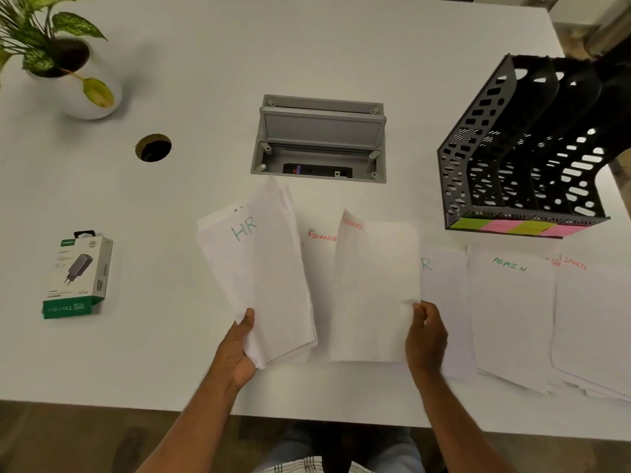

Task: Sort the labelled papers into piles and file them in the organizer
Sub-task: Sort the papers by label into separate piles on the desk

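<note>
Hands: left hand (243, 339) grips the unsorted stack (263, 278) by its lower corner, "HR" on top, held up for reading; right hand (425, 331) pinches one sheet (375, 291) by its edge — likely bound for a pile.
Piles: Finance (321, 254), a sheet showing "R" (444, 302), Admin (512, 302), Sports (590, 308) lie in a row on the table (170, 353), labels uppermost.
Organizer (526, 158): beyond the piles — slots look unfilled, so filing waits.

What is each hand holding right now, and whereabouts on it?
The left hand grips a stack of papers, top sheet marked HR, at its lower left corner. The right hand pinches a single sheet at its lower right edge.
</note>
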A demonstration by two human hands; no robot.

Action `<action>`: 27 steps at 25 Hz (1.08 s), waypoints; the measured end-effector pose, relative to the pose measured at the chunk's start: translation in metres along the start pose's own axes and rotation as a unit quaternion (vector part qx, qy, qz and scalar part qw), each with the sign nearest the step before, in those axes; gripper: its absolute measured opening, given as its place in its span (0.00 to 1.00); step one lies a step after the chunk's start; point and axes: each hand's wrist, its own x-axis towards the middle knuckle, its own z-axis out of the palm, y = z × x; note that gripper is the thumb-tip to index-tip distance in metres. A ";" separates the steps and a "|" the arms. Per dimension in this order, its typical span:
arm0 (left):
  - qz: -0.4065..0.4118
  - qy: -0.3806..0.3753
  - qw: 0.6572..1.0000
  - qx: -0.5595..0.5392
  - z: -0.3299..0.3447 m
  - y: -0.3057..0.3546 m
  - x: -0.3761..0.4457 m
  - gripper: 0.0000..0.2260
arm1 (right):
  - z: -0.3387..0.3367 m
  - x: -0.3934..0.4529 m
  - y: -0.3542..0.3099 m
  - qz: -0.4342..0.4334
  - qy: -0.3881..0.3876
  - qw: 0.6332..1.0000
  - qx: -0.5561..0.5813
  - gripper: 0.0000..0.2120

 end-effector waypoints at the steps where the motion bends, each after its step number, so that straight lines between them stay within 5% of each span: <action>1: 0.000 -0.007 1.000 -0.012 0.000 0.000 0.000 0.24 | 0.006 -0.007 0.002 -0.009 -0.014 1.000 -0.001 0.13; 5: -0.005 -0.019 1.000 -0.019 0.000 -0.002 0.002 0.24 | 0.034 -0.032 0.000 -0.012 -0.078 0.997 0.003 0.12; 8: -0.007 -0.016 1.000 0.009 -0.003 -0.005 0.004 0.24 | 0.044 -0.043 -0.009 -0.017 -0.153 0.988 -0.029 0.20; 11: 0.003 0.009 0.995 0.095 -0.004 -0.011 0.007 0.21 | 0.039 -0.039 -0.014 -0.026 -0.126 0.989 -0.065 0.19; 13: 0.006 0.013 0.989 0.146 -0.002 -0.017 0.009 0.20 | 0.030 -0.033 -0.021 0.045 -0.153 0.985 0.073 0.11; 16: 0.009 0.004 0.983 0.183 0.009 -0.031 0.011 0.22 | 0.019 -0.031 -0.028 0.109 -0.247 0.946 0.179 0.13; 22: 0.002 -0.030 0.981 0.191 0.031 -0.055 0.009 0.24 | 0.006 -0.030 -0.013 0.033 -0.143 0.986 0.081 0.13; 27: 0.002 -0.031 0.985 0.172 0.038 -0.057 0.008 0.23 | -0.005 -0.025 -0.005 0.010 -0.147 0.986 0.075 0.21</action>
